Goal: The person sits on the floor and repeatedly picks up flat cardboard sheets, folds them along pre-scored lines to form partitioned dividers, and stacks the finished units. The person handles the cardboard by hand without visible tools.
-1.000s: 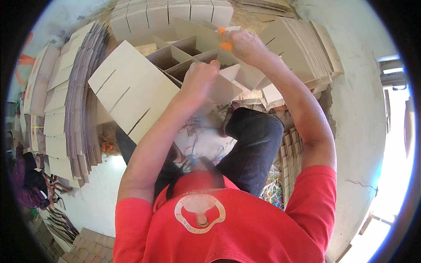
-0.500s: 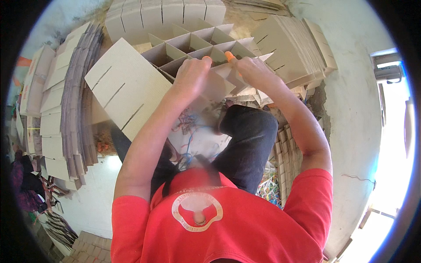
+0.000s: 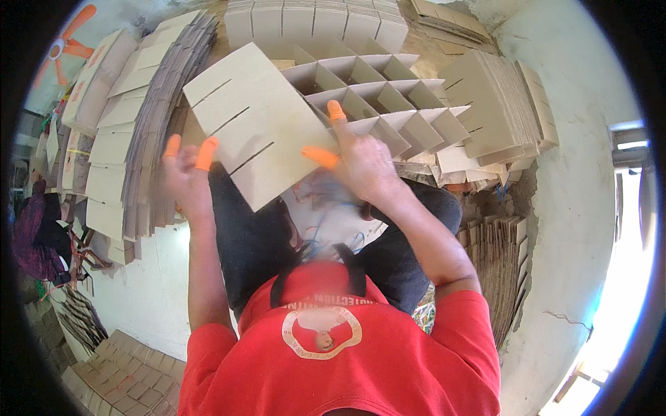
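A cardboard divider grid (image 3: 378, 97) of interlocked strips stands spread in front of me, its cells facing up. My right hand (image 3: 364, 159) is at its near left edge, with orange-capped thumb and index finger spread apart. The thumb lies over the right corner of a flat slotted cardboard sheet (image 3: 253, 128), and the index fingertip is against the grid; its other fingers are partly hidden. My left hand (image 3: 186, 170) is raised left of the sheet, somewhat blurred, orange caps on its fingertips. Its fingers are apart with nothing between them.
Stacks of slotted cardboard stand at the left (image 3: 139, 104), far side (image 3: 312, 21) and right (image 3: 492, 104). More cardboard pieces (image 3: 496, 263) stand by the right wall. A person in dark clothing (image 3: 45, 222) is at the far left, below an orange fan (image 3: 62, 47).
My left hand has left the grid and swung left past the sheet. My right hand has moved to the grid's left side, fingers spread. The whole view has shifted.
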The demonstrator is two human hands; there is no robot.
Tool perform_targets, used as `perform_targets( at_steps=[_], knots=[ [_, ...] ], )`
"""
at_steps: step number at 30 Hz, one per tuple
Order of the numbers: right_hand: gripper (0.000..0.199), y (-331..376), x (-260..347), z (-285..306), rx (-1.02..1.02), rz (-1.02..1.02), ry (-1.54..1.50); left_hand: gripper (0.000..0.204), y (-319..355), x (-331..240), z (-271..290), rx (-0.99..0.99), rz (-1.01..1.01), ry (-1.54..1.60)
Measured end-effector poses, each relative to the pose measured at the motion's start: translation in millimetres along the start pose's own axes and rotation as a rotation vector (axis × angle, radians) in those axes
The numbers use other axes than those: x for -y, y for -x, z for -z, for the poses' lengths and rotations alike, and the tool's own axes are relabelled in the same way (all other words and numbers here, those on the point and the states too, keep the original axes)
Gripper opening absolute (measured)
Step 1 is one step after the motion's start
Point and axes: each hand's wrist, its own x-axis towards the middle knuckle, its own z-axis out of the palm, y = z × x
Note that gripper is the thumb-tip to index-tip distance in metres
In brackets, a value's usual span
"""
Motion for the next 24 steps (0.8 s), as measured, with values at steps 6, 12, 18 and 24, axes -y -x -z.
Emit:
perform_targets(
  at_steps=[6,12,18,24],
  knots=[
    [0.059,-10,4,-37,-0.081,-0.173,-0.644,0.067,9,29,-9,0.181,0.168,0.278],
    [0.025,0,7,53,-0.268,-0.074,-0.606,0.049,15,38,-6,0.172,0.026,0.228],
    [0.04,12,7,98,-0.263,0.007,-0.342,0.04,27,12,-18,0.385,-0.47,-0.156],
    [0.04,3,7,77,-0.259,0.23,-0.272,0.02,29,24,-41,0.415,-0.476,-0.125]
  ],
)
